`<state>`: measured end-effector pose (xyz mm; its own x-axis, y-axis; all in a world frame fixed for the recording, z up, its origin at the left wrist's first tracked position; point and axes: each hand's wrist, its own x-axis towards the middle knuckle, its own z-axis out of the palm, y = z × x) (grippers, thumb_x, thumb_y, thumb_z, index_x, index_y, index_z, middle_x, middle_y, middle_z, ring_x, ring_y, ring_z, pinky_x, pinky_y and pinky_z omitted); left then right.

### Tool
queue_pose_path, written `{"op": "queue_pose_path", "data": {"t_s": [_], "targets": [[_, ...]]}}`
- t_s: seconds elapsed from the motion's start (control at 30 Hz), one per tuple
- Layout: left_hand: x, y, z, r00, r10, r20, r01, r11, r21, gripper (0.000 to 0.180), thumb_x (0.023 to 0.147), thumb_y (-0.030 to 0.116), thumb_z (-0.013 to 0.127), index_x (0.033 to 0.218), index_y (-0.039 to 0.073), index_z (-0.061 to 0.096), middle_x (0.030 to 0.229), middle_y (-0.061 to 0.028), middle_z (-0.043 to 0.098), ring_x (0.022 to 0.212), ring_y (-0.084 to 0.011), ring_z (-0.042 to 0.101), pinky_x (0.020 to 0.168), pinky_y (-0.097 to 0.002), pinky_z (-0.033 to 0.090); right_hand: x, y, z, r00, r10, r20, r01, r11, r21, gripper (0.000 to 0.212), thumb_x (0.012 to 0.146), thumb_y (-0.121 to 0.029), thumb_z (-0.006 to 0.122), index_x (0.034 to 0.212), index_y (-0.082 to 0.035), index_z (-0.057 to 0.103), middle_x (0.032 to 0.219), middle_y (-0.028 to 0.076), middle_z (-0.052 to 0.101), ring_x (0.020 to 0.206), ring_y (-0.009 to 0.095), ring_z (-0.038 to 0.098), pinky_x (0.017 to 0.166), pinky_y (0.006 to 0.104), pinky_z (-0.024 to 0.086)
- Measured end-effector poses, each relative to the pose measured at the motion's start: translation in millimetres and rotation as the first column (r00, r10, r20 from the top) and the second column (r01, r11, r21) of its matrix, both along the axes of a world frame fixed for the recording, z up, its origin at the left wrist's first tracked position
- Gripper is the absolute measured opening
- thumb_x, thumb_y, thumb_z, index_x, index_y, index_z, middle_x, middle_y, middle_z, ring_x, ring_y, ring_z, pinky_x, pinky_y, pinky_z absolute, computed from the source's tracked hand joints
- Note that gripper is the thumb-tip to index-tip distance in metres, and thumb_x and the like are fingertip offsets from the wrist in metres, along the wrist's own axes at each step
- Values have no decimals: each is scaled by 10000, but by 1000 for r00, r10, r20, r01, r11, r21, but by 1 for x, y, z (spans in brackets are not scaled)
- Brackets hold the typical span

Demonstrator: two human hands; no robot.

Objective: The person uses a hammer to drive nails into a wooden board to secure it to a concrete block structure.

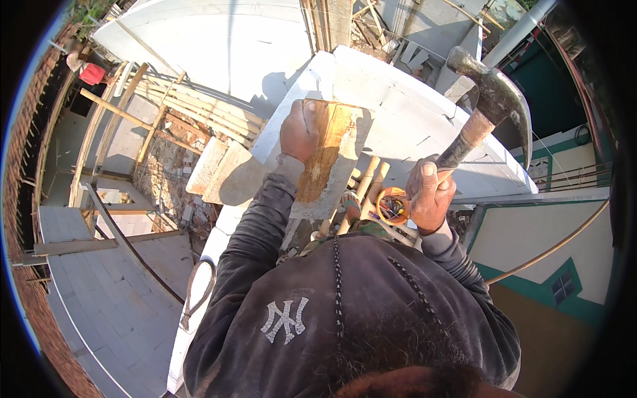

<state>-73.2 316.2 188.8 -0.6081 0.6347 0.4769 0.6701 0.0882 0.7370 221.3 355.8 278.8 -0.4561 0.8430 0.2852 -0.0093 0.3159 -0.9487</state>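
In my raised right hand [431,196] is a claw hammer [494,93], its fingers wrapped round the handle. The dark, worn steel head is up at the right, with the long curved claw pointing down. My left hand [300,132] grips the left edge of a wooden board [325,149], yellow-brown and crusted with grey cement along its right side and bottom. The board is in front of me, beside the corner of a white block wall [398,99]. The hammer is apart from the board. My left fingertips are partly hidden.
An orange bucket [393,205] with small tools stands below, among bamboo poles [365,189]. A grey block [225,169] lies left of the board. Bamboo scaffolding [159,126] and rubble fill the left. A dark looped object [199,292] rests on the wall top. Another person [83,66] is far left.
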Motion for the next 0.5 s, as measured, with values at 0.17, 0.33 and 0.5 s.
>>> {"op": "queue_pose_path", "data": {"t_s": [0.17, 0.33, 0.5], "targets": [[9, 10, 6, 999, -26, -25, 26, 999, -20, 408, 1103, 388, 449, 1027, 12, 587, 851, -284, 674, 812, -518, 652, 697, -575, 503, -19, 12, -30, 881, 108, 460, -148, 988, 52, 382, 1077, -278, 605, 827, 6, 555, 604, 58, 481, 590, 135, 465, 546, 360, 387], [7, 6, 15, 999, -25, 46, 26, 1000, -16, 389, 1101, 377, 460, 1042, 21, 605, 869, -276, 684, 839, -510, 662, 713, -569, 509, -1, -7, -32, 1000, -8, -26, 8, 1000, 10, 407, 1092, -248, 577, 757, -19, 533, 587, -7, 476, 530, 82, 363, 490, 311, 322], [13, 3, 8, 999, -47, 2, 47, 998, 40, 402, 1110, 373, 432, 1045, 11, 594, 858, -281, 679, 830, -513, 658, 717, -569, 509, -20, 4, -33, 863, 169, 476, -131, 985, -111, 314, 1020, -276, 678, 972, 35, 669, 726, 222, 581, 614, 276, 507, 641, 430, 464]]}}
